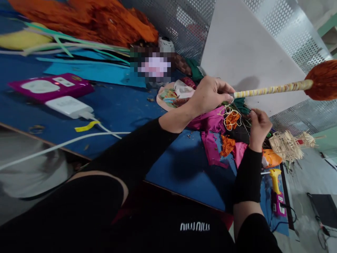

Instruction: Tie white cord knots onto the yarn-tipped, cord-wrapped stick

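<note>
My left hand (210, 92) is closed around the lower end of a stick (273, 90) wrapped in yellow and white yarn. The stick points right, and a bushy rust-orange head (322, 80) sits at its far end. My right hand (259, 125) is below the stick, fingers pinched together. A thin strand seems to run from the stick's end to these fingertips, though its detail is faint. Loops of cream cord (240, 121) hang between the two hands. Underneath lie magenta crepe paper (210, 119) and crumpled orange paper (228, 146).
A purple power strip (71, 86) with a white charger (70, 107) is on the blue table (168, 161). Orange crepe paper (97, 23) is piled at the back left. A yellow glue gun (275, 180) and a straw bundle (286, 144) are at the right. A perforated metal panel (181, 21) stands behind.
</note>
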Demonstrator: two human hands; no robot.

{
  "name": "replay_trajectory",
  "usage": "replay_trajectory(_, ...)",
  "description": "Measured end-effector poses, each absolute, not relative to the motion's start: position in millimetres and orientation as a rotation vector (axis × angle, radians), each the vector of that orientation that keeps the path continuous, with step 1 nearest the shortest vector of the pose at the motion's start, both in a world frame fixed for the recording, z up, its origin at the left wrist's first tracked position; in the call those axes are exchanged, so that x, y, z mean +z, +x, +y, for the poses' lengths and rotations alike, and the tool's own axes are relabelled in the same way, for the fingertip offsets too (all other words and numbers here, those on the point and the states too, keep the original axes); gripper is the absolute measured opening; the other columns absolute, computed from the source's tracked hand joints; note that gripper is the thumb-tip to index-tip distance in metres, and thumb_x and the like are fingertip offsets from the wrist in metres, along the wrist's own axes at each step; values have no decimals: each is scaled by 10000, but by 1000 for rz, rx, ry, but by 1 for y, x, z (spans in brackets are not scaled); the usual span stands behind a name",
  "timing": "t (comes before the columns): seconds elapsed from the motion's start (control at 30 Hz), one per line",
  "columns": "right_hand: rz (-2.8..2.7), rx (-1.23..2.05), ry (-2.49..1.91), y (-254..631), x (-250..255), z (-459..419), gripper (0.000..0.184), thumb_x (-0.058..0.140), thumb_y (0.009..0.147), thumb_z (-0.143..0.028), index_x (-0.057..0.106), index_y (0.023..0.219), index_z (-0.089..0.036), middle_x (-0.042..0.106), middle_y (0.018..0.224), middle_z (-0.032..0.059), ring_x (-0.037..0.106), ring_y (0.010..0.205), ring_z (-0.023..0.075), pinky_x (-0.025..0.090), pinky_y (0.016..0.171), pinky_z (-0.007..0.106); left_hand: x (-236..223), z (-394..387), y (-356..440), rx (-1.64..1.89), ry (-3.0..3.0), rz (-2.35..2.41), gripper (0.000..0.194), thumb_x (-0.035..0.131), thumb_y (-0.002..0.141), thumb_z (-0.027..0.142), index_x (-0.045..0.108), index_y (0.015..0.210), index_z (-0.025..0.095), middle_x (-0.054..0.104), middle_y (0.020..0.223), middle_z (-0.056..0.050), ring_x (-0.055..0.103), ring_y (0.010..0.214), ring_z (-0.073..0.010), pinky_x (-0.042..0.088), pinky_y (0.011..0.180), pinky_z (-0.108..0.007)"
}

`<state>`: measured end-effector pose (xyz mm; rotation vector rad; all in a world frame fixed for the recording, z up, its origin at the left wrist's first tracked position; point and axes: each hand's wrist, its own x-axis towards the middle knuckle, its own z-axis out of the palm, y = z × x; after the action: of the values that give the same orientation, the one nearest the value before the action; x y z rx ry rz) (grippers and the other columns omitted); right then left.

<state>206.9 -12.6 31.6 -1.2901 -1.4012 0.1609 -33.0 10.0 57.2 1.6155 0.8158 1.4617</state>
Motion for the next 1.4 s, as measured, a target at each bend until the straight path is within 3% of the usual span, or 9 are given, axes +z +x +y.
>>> replay_trajectory(0.1, -1591, 440, -1019, 162, 18, -13, 396, 660, 924, -492, 689, 1225, -234, 755, 1220, 79, 724, 1136, 189, 580, 1069, 409, 57, 6, -29, 1412, 1548, 756, 159, 743, 819, 48, 817, 900, 163, 801, 828, -30, 709, 720, -130, 593, 737, -258)
replay_trajectory(0.17, -1620, 609, -973, 142, 12, -17, 394, 657, 939, -540, 675, 1204, -248, 755, 1114, 52, 727, 1007, 169, 613, 958, 366, 56, 4, -27, 1386, 1542, 749, 159, 733, 819, 44, 813, 898, 156, 803, 828, -32, 711, 720, -135, 600, 737, -264)
replay_trajectory(0.23, -1542, 632, -1018, 133, 8, -24, 338, 632, 968, -562, 686, 1062, -242, 693, 848, -6, 642, 717, 124, 586, 736, 300, 54, 5, -25, 1380, 1559, 779, 156, 735, 816, 50, 812, 898, 158, 810, 841, -34, 722, 739, -143, 609, 750, -269)
replay_trajectory(0.33, -1410, 345, -1092, 133, 7, -36, 340, 591, 1012, -510, 655, 842, -223, 583, 686, -41, 507, 592, 93, 474, 624, 267, 51, 8, -23, 1387, 1585, 827, 154, 746, 817, 58, 816, 895, 171, 823, 883, -38, 744, 792, -152, 614, 794, -265)
replay_trajectory(0.43, -1500, -7, -1123, 139, 8, -41, 329, 571, 1027, -449, 651, 809, -216, 643, 745, -14, 576, 698, 111, 469, 698, 286, 46, 12, -20, 1376, 1591, 861, 163, 747, 820, 60, 816, 913, 173, 825, 911, -41, 756, 825, -158, 612, 808, -264)
replay_trajectory(0.57, -1628, -226, -1125, 143, 10, -43, 354, 485, 1058, -415, 652, 816, -218, 651, 730, 7, 598, 698, 132, 470, 693, 305, 41, 16, -16, 1380, 1621, 932, 160, 756, 826, 60, 806, 926, 174, 814, 881, -34, 753, 800, -163, 612, 779, -278)
replay_trajectory(1.0, -1857, -595, -1320, 164, 27, -46, 404, 416, 1099, -429, 732, 929, -244, 636, 781, 42, 616, 739, 169, 461, 696, 304, 34, 5, -9, 1232, 1964, 1052, 82, 768, 848, 139, 808, 902, 187, 823, 910, -45, 751, 856, -212, 559, 792, -325)
replay_trajectory(1.23, -1920, -510, -1446, 177, 35, -37, 383, 435, 1099, -450, 719, 948, -242, 646, 848, 40, 568, 778, 162, 430, 717, 292, 35, -11, -3, 1074, 2195, 1200, 176, 697, 895, 181, 836, 983, 243, 816, 960, -48, 749, 988, -281, 511, 872, -355)
replay_trajectory(1.4, -1938, -445, -1506, 179, 38, -34, 346, 523, 1078, -463, 693, 879, -237, 649, 857, 23, 529, 740, 140, 392, 684, 284, 30, -11, -2, 956, 2476, 1256, 260, 626, 943, 255, 826, 1109, 241, 822, 999, -79, 750, 977, -298, 487, 799, -351)
